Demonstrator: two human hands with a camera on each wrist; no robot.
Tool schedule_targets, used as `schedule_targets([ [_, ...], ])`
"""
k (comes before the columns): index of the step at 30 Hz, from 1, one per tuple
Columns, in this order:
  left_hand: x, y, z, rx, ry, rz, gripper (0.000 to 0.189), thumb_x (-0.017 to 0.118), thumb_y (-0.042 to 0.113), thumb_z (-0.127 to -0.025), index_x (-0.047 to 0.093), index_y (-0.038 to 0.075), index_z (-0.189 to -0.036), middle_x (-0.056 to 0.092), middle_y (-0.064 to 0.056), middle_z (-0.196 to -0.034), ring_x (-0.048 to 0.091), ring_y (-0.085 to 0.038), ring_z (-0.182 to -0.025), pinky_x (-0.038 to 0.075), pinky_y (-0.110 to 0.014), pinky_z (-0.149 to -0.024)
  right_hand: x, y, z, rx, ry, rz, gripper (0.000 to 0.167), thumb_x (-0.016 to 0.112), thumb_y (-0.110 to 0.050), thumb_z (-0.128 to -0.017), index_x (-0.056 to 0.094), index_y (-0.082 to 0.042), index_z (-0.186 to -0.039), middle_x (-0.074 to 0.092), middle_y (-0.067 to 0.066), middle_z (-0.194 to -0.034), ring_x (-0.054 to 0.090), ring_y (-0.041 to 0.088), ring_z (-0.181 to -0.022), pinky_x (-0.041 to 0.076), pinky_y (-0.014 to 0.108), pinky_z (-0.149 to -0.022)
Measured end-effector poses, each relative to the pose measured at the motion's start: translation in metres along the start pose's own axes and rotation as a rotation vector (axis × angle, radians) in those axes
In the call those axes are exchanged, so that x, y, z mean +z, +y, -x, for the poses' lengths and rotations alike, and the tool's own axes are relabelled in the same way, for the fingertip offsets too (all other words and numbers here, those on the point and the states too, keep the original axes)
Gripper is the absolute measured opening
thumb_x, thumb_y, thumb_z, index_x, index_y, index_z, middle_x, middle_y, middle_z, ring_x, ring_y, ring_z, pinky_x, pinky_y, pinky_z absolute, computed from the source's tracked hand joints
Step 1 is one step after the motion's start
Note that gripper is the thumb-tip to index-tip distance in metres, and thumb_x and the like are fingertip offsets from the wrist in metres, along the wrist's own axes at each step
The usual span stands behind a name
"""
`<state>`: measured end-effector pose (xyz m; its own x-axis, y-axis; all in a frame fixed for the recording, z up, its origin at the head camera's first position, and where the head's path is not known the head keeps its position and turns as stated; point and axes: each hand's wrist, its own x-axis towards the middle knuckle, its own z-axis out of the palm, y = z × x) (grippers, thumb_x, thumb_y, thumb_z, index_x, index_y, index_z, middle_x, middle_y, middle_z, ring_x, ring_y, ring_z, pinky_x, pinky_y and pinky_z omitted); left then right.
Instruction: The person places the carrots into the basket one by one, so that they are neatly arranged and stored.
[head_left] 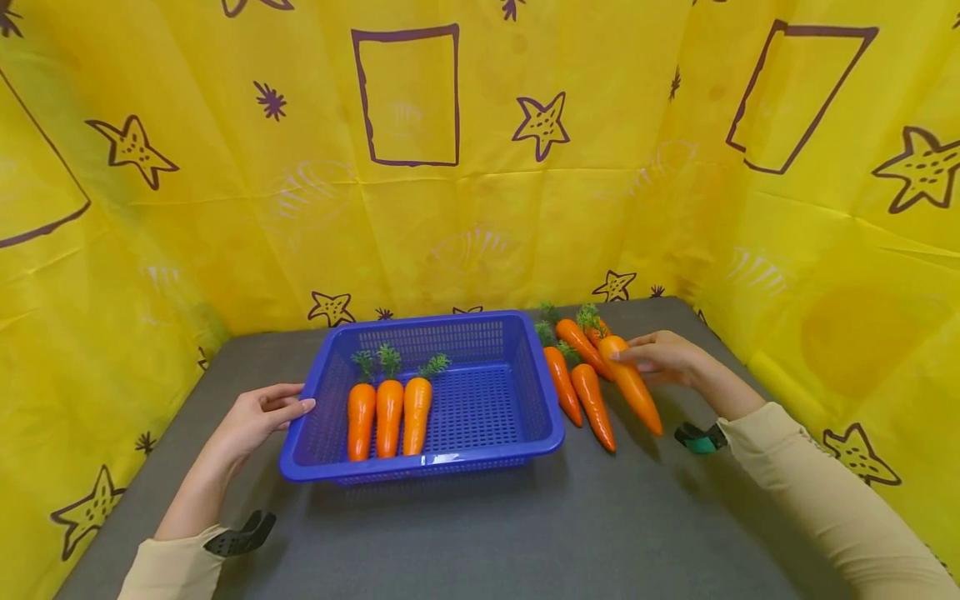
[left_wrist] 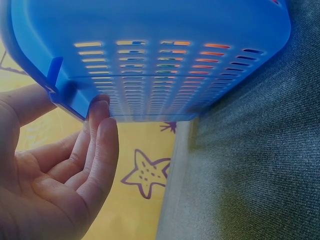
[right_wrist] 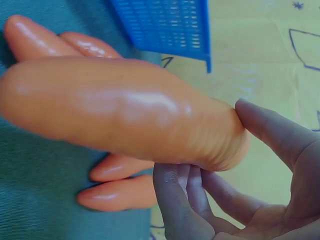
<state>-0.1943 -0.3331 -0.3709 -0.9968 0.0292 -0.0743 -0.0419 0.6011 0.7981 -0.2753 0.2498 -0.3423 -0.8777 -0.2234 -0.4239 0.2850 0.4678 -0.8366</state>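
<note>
Toward the far edge of the grey table (head_left: 450, 542), left of centre: blue plastic basket (head_left: 480, 408), rectangular, slotted walls, gridded floor. Holds three carrots (head_left: 387, 421) in left half, side by side, green leafy tops toward far wall, tips toward near wall. Rightmost of these lighter orange than the other two.

Between basket and the table's right edge, close to far right corner: loose carrots (head_left: 594, 408), deeper red-orange, leafy ends bunched by the basket's right wall, tips mostly pointing to the near edge.

Over the table there, beside the loose pile: held carrot (head_left: 633, 387), light orange, smooth and glossy, faint ringed creases near the thick end, tapering to a blunt tip angled toward near right. Grasped at the thick end between thumb and fingers of right hand (head_left: 663, 357).

At the basket's left short side: left hand (head_left: 258, 421), pinching the rim, fingers against outer wall in the left wrist view.

Hard to make out: leaves of the held carrot, not clearly separable from the pile; one loose carrot mostly covered by the held one. Near edge of the table cut off by the frame. Carrots inside the basket only orange slivers through the slots in left wrist view.
</note>
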Motion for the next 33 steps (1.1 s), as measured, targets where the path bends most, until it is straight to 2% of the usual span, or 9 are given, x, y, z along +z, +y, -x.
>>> schedule_targets([
  [6,0.0,0.0,0.001,0.006,0.002,0.005,0.067,0.061,0.038,-0.091,0.042,-0.008,-0.136,0.066,-0.015,-0.107,0.065,-0.006,-0.082,0.057,-0.029,-0.079,0.001,-0.018,0.002,-0.034,-0.011,0.026,0.082,0.064,-0.037,-0.089,0.024,0.007,-0.146,0.036,0.028,-0.144,0.057,0.024,-0.111,0.049,0.042,-0.097],
  [11,0.001,0.0,0.001,0.005,0.0,0.008,0.067,0.061,0.038,-0.091,0.042,-0.008,-0.136,0.066,-0.015,-0.108,0.065,-0.007,-0.083,0.057,-0.028,-0.079,0.009,-0.033,0.0,-0.06,-0.025,0.037,0.079,0.064,-0.037,-0.09,0.028,0.006,-0.145,0.042,0.026,-0.141,0.058,0.028,-0.113,0.051,0.04,-0.095],
  [18,0.0,0.0,0.001,0.007,0.002,-0.001,0.067,0.061,0.039,-0.091,0.042,-0.007,-0.136,0.066,-0.015,-0.108,0.064,-0.006,-0.083,0.057,-0.028,-0.079,0.023,-0.054,0.0,-0.087,-0.052,0.07,0.079,0.062,-0.036,-0.091,0.025,0.006,-0.146,0.038,0.026,-0.144,0.045,0.04,-0.128,0.044,0.048,-0.101],
  [27,0.001,0.0,0.001,0.002,0.003,-0.003,0.068,0.06,0.039,-0.091,0.042,-0.007,-0.137,0.065,-0.016,-0.11,0.065,-0.009,-0.085,0.057,-0.03,-0.08,0.042,-0.075,-0.008,-0.121,-0.065,0.081,0.074,0.065,-0.034,-0.089,0.035,0.005,-0.143,0.041,0.023,-0.143,0.049,0.038,-0.124,0.052,0.041,-0.092],
  [33,0.001,0.0,0.002,-0.001,0.011,-0.009,0.067,0.061,0.04,-0.091,0.043,-0.007,-0.136,0.065,-0.018,-0.111,0.065,-0.01,-0.086,0.057,-0.031,-0.08,0.058,-0.087,-0.012,-0.124,-0.126,0.024,0.072,0.064,-0.032,-0.09,0.032,0.005,-0.144,0.043,0.022,-0.143,0.047,0.038,-0.128,0.052,0.04,-0.091],
])
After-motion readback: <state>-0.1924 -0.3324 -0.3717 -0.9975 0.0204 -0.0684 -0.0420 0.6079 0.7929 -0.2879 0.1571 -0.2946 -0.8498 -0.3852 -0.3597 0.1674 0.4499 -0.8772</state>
